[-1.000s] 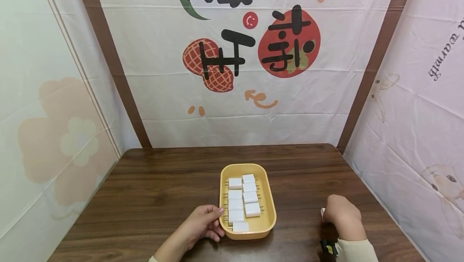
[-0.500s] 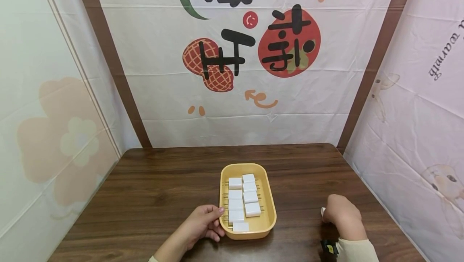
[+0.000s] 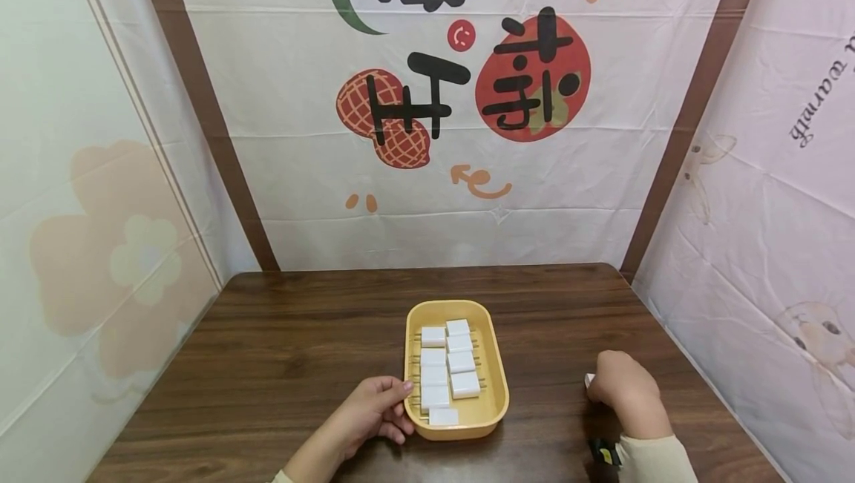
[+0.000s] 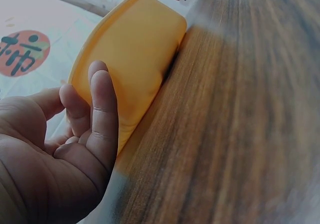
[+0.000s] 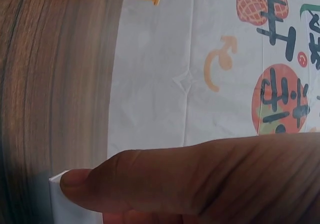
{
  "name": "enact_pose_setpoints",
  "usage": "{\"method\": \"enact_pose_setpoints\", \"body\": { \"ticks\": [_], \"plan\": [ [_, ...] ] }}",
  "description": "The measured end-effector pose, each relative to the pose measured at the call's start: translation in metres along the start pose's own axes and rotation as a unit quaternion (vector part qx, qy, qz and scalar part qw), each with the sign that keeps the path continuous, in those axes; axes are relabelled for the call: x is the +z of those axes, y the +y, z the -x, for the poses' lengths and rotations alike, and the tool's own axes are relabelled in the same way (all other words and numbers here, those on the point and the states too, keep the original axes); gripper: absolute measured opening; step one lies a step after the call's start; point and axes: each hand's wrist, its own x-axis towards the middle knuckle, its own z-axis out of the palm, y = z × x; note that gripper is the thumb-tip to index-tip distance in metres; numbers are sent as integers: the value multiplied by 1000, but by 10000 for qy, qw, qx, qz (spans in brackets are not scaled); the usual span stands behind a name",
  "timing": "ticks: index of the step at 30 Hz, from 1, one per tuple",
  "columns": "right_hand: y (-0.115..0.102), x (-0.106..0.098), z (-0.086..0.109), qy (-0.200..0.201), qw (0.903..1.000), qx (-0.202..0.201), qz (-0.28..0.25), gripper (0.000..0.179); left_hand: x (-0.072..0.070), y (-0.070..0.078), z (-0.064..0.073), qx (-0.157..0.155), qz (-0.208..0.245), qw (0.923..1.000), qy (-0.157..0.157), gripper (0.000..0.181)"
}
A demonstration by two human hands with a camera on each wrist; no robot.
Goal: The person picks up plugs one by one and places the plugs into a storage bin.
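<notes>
A yellow plastic tray stands on the wooden table, holding several white charger plugs in two columns. Metal prongs point left in the left column and right in the other. My left hand holds the tray by its left side near the front, thumb at the rim and fingers along the outer wall. Off to the right, my right hand pinches another white charger plug, thumb on its near face. Only part of this plug shows in the head view; a small port shows in the left wrist view.
The dark wooden table reaches back to a white printed cloth wall. Cloth walls also flank it left and right. A black band is at my right wrist, by the cream sleeve.
My right hand, still pinching the charger plug, has shifted slightly left and toward the back. The left hand, the tray and the plugs in it stay put.
</notes>
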Motion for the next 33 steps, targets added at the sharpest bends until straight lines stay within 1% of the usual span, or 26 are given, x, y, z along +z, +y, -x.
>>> {"method": "enact_pose_setpoints", "body": {
  "ticks": [8,17,33],
  "plan": [
    [-7,-8,0,44,10000,4,87,6,-1,1,0,-9,-7,10000,11,30],
    [-12,-17,-1,-12,9998,-129,143,8,0,0,0,11,23,10000,-18,31],
    [-25,-32,-1,102,9988,-411,260,10,0,-2,0,24,23,10000,-27,30]
  ]
}}
